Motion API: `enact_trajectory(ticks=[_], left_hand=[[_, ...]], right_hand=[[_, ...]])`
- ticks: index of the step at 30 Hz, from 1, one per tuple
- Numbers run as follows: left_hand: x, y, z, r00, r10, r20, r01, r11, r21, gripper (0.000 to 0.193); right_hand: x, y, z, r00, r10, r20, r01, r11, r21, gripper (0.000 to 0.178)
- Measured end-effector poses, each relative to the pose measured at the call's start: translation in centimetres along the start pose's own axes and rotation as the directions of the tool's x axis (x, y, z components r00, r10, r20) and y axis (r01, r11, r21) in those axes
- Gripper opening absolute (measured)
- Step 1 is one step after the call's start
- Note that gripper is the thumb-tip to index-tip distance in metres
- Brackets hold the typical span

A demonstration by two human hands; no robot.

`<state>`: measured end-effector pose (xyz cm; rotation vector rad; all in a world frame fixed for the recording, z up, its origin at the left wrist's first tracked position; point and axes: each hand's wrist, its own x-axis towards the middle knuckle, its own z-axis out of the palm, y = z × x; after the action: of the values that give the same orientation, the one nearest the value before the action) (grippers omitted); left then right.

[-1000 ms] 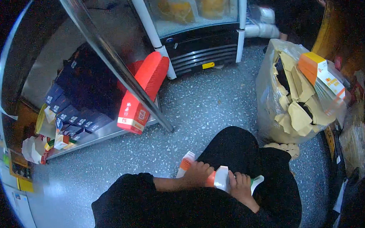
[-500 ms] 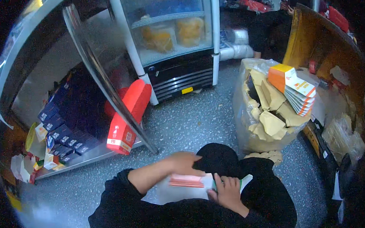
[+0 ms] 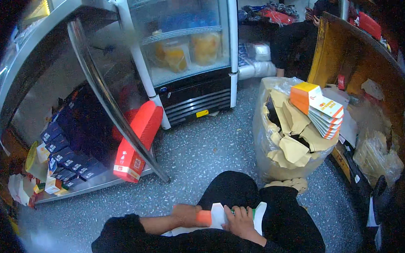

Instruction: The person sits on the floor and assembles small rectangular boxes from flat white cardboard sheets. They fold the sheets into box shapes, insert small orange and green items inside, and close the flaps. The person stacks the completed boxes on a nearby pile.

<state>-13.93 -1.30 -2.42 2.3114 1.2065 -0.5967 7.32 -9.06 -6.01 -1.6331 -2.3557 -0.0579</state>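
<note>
A paper food carton (image 3: 217, 216), white with orange and green parts, lies across my lap. My left hand (image 3: 185, 215) is closed at its orange end, fingers curled round the edge. My right hand (image 3: 240, 221) grips the other side, with its fingers bent over the green part next to a raised white flap (image 3: 260, 215). A white sheet or further carton shows partly below my left wrist, and my sleeve hides the rest.
Ahead right, a plastic-wrapped bag of brown cartons (image 3: 295, 150) carries a stack of orange-and-white cartons (image 3: 323, 107). At left, a metal rack (image 3: 91, 72) holds dark blue boxes (image 3: 70, 155) and red cartons (image 3: 139, 138). A glass-door fridge (image 3: 181, 59) stands ahead; a seated person (image 3: 326, 8) is beyond.
My left hand has come down from above the carton and closed on its orange end. A white flap now stands up between my hands. The view has shifted slightly.
</note>
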Motion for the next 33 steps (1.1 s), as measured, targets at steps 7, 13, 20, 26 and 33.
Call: enact_trajectory(ticks=[7, 13, 20, 26, 33], left_hand=[[2.5, 2.0, -3.6, 0.979, 0.197, -0.058, -0.189, 0.974, 0.125, 0.072], [3.1, 4.9, -5.6, 0.921, 0.388, -0.026, -0.374, 0.902, 0.215, 0.070], [4.3, 3.4, -3.2, 0.940, 0.341, -0.003, -0.337, 0.929, 0.151, 0.060], [4.8, 3.5, -2.4, 0.941, 0.321, -0.110, -0.295, 0.933, 0.206, 0.059], [2.8, 3.4, -4.2, 0.938, 0.342, -0.061, -0.332, 0.933, 0.138, 0.069]], right_hand=[[4.1, 3.4, -7.6, 0.839, 0.260, 0.478, -0.451, 0.824, 0.344, 0.073], [8.2, 2.9, -5.9, 0.751, 0.342, 0.565, -0.579, 0.753, 0.313, 0.073], [4.7, -0.8, -2.1, 0.860, 0.168, 0.481, -0.305, 0.926, 0.222, 0.079], [1.9, -1.4, 2.4, 0.991, 0.118, 0.064, -0.121, 0.992, 0.044, 0.087], [5.1, 1.5, -5.4, 1.000, 0.000, 0.004, -0.002, 0.936, 0.352, 0.074]])
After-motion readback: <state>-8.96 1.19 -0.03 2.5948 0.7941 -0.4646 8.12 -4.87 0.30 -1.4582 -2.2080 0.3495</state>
